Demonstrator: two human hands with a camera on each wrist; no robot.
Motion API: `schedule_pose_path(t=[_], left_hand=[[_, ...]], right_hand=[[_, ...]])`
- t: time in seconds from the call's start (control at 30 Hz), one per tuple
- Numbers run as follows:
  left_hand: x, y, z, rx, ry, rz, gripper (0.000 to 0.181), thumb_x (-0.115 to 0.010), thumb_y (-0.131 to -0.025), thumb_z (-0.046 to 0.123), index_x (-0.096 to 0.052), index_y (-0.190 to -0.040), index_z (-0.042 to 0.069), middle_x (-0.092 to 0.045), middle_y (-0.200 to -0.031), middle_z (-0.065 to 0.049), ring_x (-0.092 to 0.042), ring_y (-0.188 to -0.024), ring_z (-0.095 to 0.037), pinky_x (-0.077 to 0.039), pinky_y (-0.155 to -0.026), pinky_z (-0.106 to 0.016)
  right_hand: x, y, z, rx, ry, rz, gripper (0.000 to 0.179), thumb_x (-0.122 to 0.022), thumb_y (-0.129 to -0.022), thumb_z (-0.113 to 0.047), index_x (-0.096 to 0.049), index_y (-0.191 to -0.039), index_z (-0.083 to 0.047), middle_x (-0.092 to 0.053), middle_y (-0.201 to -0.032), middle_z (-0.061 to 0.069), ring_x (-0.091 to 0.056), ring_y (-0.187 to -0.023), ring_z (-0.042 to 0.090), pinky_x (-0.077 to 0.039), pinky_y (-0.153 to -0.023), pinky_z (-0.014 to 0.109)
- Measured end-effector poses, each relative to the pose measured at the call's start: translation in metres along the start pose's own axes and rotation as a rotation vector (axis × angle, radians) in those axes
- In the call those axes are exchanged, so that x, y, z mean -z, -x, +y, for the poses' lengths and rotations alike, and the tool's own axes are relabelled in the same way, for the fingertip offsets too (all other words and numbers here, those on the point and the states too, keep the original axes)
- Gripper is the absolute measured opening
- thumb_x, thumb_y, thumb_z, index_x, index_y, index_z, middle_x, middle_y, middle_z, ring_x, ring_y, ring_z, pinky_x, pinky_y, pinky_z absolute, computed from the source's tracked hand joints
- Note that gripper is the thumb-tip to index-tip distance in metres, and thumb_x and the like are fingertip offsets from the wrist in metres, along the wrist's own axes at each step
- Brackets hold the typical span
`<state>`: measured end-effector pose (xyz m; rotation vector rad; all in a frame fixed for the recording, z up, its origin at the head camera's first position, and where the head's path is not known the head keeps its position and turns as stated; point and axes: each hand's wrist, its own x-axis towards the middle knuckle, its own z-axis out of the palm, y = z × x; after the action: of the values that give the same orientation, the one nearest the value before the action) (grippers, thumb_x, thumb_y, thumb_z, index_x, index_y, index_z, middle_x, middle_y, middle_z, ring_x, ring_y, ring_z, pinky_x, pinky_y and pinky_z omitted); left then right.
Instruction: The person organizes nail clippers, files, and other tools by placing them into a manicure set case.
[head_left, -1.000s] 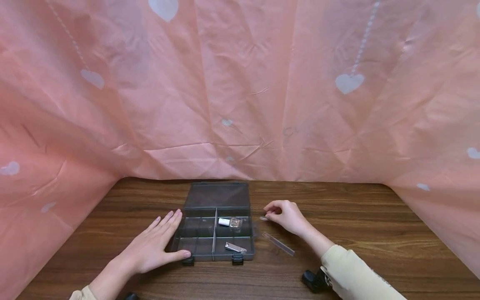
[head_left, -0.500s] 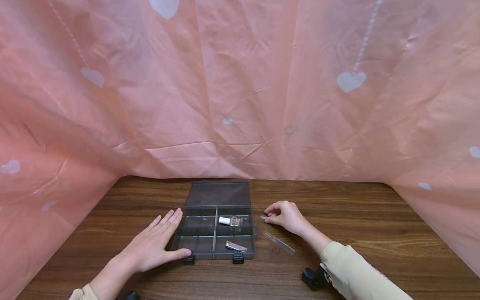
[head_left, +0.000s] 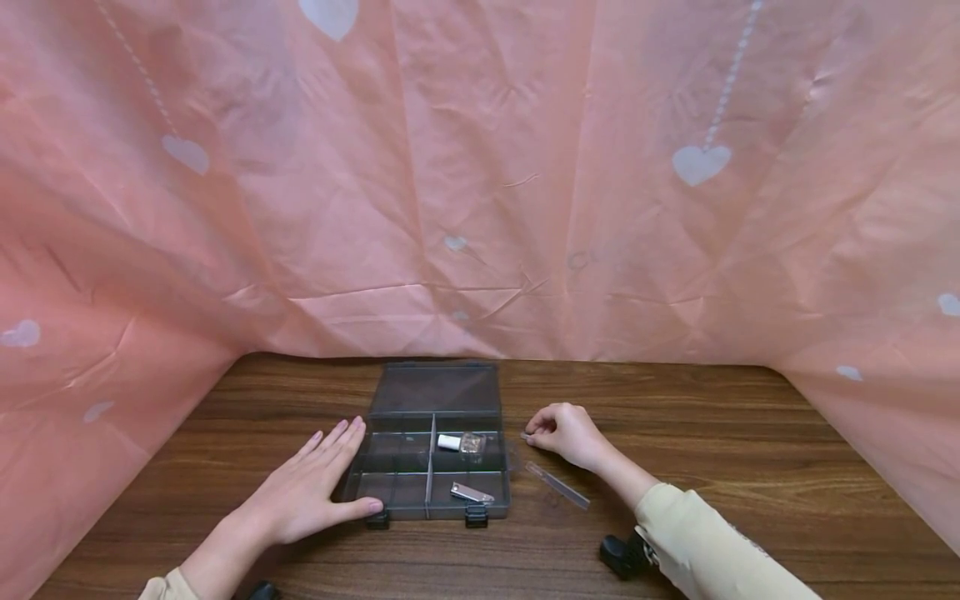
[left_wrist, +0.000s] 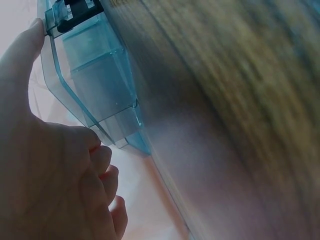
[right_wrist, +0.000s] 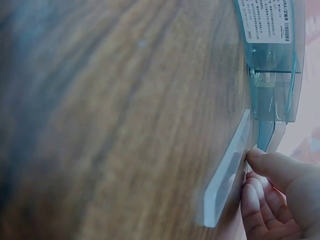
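Note:
A smoky see-through compartment box (head_left: 390, 487) lies on the table with its lid folded back. My left hand (head_left: 300, 492) rests along its left side, fingers straight, thumb at the front left corner. Inside, a white-capped nail polish bottle (head_left: 471, 444) lies in the back right compartment, and a nail clipper (head_left: 471, 493) in the front right one. Just right of the box, my right hand (head_left: 570, 435) pinches a small pale flat piece (head_left: 524, 435) between thumb and fingers, its kind mostly hidden. A clear flat strip (head_left: 558, 486), like a glass nail file, lies nearer me.
The box's lid (head_left: 435, 390) lies back toward the pink curtain (head_left: 480, 208) that closes off the far side and both flanks. Two black latches (head_left: 476, 515) stick out at the box's front. A printed label (right_wrist: 267, 20) shows on the box in the right wrist view.
The small pale piece by my right fingertips has turned from lying flat, and the fingers have closed on it. That hand has shifted slightly left; the left hand stays put.

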<state>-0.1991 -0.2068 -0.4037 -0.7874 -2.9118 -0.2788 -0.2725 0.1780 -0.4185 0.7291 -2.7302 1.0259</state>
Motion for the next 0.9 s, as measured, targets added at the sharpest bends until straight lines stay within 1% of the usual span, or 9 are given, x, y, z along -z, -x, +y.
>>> schedule_pose_path(t=[0.23,0.43,0.7,0.8,0.9], left_hand=[[-0.001,0.0,-0.001,-0.001,-0.006,0.006,0.103,-0.045,-0.081,0.077,-0.029,-0.149,0.0,-0.026,-0.155,-0.012,-0.022,-0.142,-0.027,-0.019,-0.114,-0.048],[-0.002,-0.001,-0.001,-0.003,-0.006,0.003,0.103,-0.044,-0.081,0.077,-0.029,-0.149,0.0,-0.026,-0.155,-0.012,-0.022,-0.142,-0.028,-0.018,-0.114,-0.048],[-0.001,-0.002,0.0,-0.005,-0.002,-0.012,0.103,-0.045,-0.082,0.076,-0.028,-0.149,-0.001,-0.025,-0.155,-0.013,-0.022,-0.142,-0.028,-0.018,-0.114,-0.048],[-0.001,-0.003,0.0,-0.004,0.002,-0.02,0.103,-0.045,-0.082,0.076,-0.028,-0.149,0.0,-0.025,-0.155,-0.013,-0.022,-0.142,-0.029,-0.017,-0.114,-0.049],[-0.001,-0.003,0.0,-0.004,0.002,-0.02,0.103,-0.045,-0.082,0.076,-0.028,-0.149,0.0,-0.025,-0.155,-0.013,-0.022,-0.142,-0.029,-0.018,-0.114,-0.049]], right_hand=[[0.003,-0.002,-0.005,-0.019,0.008,0.041,0.004,-0.076,-0.076,-0.007,-0.073,-0.076,-0.009,-0.062,-0.067,-0.009,-0.053,-0.062,0.004,-0.047,-0.058,0.021],[0.01,-0.006,-0.014,-0.002,-0.008,0.057,0.003,-0.076,-0.076,-0.007,-0.073,-0.078,-0.006,-0.064,-0.07,-0.008,-0.054,-0.064,0.004,-0.048,-0.06,0.022],[0.014,-0.016,-0.036,0.006,-0.018,0.085,0.005,-0.077,-0.078,-0.013,-0.073,-0.08,-0.009,-0.061,-0.071,-0.009,-0.054,-0.066,0.005,-0.048,-0.061,0.022],[0.011,-0.021,-0.047,0.015,-0.045,0.09,0.004,-0.077,-0.078,-0.011,-0.074,-0.081,-0.009,-0.062,-0.071,-0.009,-0.055,-0.066,0.004,-0.048,-0.061,0.021],[0.006,-0.026,-0.059,0.032,-0.085,0.078,0.004,-0.076,-0.079,-0.01,-0.074,-0.082,-0.009,-0.062,-0.072,-0.008,-0.055,-0.066,0.005,-0.048,-0.06,0.021]])
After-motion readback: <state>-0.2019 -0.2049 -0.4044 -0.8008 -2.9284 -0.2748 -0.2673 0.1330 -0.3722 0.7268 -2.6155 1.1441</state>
